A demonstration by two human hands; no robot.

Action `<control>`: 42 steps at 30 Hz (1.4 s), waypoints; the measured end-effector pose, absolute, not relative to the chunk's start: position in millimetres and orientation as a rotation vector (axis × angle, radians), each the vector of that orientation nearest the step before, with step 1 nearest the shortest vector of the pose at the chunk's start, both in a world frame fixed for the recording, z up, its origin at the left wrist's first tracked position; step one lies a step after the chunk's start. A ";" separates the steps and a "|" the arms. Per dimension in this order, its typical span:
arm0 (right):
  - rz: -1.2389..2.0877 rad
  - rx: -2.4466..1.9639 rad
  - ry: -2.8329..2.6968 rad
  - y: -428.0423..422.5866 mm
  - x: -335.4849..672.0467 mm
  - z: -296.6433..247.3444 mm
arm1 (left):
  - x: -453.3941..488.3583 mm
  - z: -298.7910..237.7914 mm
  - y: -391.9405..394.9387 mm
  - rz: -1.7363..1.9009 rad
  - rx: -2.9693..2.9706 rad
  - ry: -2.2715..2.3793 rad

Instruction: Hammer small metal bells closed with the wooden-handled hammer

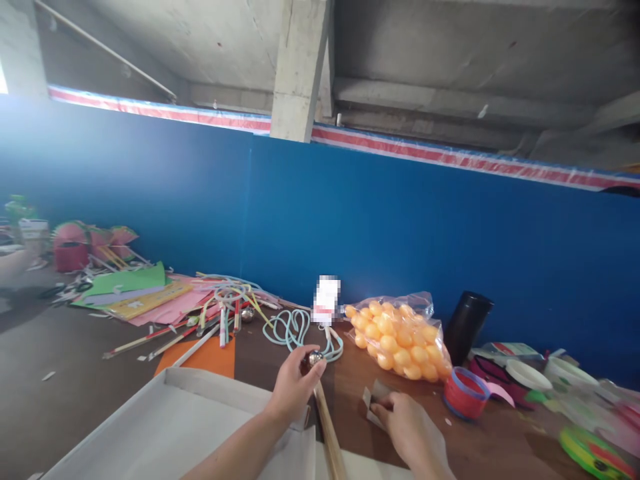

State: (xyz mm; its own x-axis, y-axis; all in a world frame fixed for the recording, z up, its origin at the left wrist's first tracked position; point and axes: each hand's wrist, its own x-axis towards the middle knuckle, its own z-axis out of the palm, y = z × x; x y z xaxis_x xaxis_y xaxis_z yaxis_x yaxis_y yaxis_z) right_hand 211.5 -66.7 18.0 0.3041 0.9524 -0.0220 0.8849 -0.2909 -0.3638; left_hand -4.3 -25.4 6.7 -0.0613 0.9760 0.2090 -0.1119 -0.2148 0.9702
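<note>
My left hand (290,385) is closed around a shiny metal ball (315,358), pinched between thumb and fingers above the table. Just below it, a wooden stick (327,427) runs toward the bottom edge of the view. To the right, my right hand (413,430) pinches a small grey-brown folded piece of card (371,404), low over the tabletop. Under my left forearm lies a shallow white box lid (150,437). A second metal ball (247,314) rests among paper strips farther back. Beyond my left hand, a pale blue cord (295,327) lies in loops.
A clear bag of orange balls (397,337) sits against the blue partition (360,220). Beside it stand a black cylinder (467,327) and a red tape roll (465,393). Coloured paper (125,283) and sticks pile up at left. A blurred arm (15,263) shows at the far left.
</note>
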 end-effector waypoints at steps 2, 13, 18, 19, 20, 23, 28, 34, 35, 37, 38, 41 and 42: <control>0.333 -2.288 -1.670 -65.2 212.0 16.8 | -4.5 6.6 -25.7 1.449 1.270 1.042; 0.230 -2.264 -1.672 -61.9 211.5 14.4 | -3.7 7.0 -26.4 1.415 1.285 1.026; 0.224 -2.114 -1.544 -65.5 217.3 16.8 | -3.3 5.4 -25.1 1.436 1.292 1.017; 0.234 -2.035 -1.510 -66.0 216.3 16.7 | -3.4 5.4 -24.9 1.440 1.289 1.018; 0.272 -1.951 -1.470 -66.2 214.1 16.3 | -3.6 5.6 -24.8 1.444 1.288 1.019; 0.528 -1.694 -1.334 -65.2 199.6 14.1 | -3.0 6.8 -26.9 1.447 1.311 1.008; 0.845 -1.381 -1.166 -59.3 172.0 6.9 | 3.1 9.7 -39.8 1.404 1.411 0.900; 0.979 -1.274 -1.065 -56.1 167.0 3.9 | 12.8 12.7 -50.7 1.079 1.264 0.654; 0.972 -1.272 -1.076 -57.0 166.4 5.3 | 13.4 12.6 -50.9 1.045 1.246 0.622; 0.963 -1.286 -1.103 -59.7 163.7 9.3 | 13.5 12.2 -51.1 1.017 1.241 0.580; 0.961 -1.297 -1.112 -61.3 162.0 11.5 | 13.2 11.9 -51.1 1.010 1.245 0.568; 0.950 -1.335 -1.121 -64.5 157.4 16.4 | 12.2 11.1 -51.1 0.996 1.257 0.552; 0.964 -1.336 -1.119 -64.7 156.5 16.8 | 12.0 10.9 -50.8 0.996 1.256 0.552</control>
State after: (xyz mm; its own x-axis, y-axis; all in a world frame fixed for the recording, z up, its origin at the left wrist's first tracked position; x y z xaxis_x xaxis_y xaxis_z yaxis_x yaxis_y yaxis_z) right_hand 156.5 -64.7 16.8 0.2250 0.9728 0.0557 0.0891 0.0364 -0.9954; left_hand 12.0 -50.8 10.9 0.4930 0.8540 0.1663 -0.3116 -0.0052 0.9502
